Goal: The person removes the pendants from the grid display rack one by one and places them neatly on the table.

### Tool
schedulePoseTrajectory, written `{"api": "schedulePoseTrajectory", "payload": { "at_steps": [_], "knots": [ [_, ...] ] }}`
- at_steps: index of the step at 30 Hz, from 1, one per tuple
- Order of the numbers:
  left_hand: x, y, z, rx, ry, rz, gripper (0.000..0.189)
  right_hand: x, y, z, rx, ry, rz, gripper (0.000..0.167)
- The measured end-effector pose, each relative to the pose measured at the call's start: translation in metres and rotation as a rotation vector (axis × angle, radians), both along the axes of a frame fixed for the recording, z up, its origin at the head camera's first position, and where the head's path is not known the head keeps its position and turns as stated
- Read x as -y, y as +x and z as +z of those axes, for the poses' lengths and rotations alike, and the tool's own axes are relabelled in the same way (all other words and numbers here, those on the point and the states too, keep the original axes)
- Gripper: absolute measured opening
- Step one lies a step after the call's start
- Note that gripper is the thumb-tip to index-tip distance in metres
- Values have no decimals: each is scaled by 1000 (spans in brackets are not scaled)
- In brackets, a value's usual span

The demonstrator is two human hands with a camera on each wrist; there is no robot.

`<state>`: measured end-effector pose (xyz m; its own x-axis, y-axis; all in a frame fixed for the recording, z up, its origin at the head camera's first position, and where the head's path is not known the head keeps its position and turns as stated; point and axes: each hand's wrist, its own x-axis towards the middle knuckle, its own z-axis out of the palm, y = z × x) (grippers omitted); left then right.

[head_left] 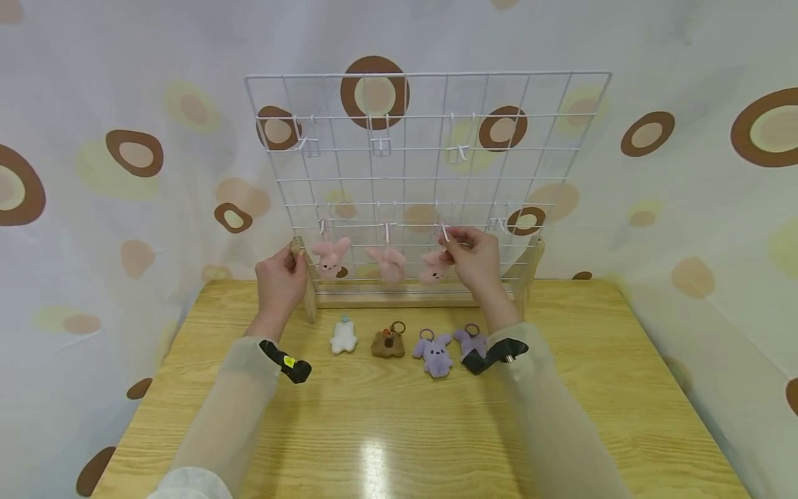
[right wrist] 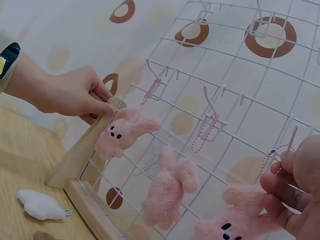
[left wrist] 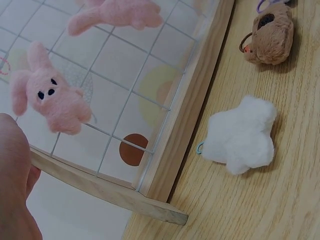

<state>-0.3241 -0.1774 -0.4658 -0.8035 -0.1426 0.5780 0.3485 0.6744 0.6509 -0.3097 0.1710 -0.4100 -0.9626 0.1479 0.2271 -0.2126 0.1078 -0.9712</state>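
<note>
My right hand pinches the pink bead chain of a pink plush bunny keychain at a white hook on the wire grid. That chain loops around the hook, and part of it is hidden by the fingers. My left hand grips the top of the wooden stand's left upright. Two more pink bunny keychains hang from hooks to the left: one faces forward, while the middle one shows its back.
On the wooden table before the stand lie a white plush, a brown plush keychain and two purple plush keychains, one in full view, the other partly covered by my right wrist's camera. Bare hooks stick out of the upper grid.
</note>
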Motion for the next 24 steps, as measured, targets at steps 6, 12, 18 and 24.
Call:
{"api": "schedulePoseTrajectory", "payload": {
  "at_steps": [6,12,18,24],
  "knots": [
    [1,0,-1,6,4,-1,19,-5,5,6,-44,21,37,19],
    [1,0,0,6,1,1,20,-8,12,14,-68,47,44,21],
    [1,0,-1,0,4,-3,18,-9,20,22,-88,57,61,22],
    [1,-1,-1,-1,4,-6,19,-11,30,26,-127,45,93,20]
  ]
}}
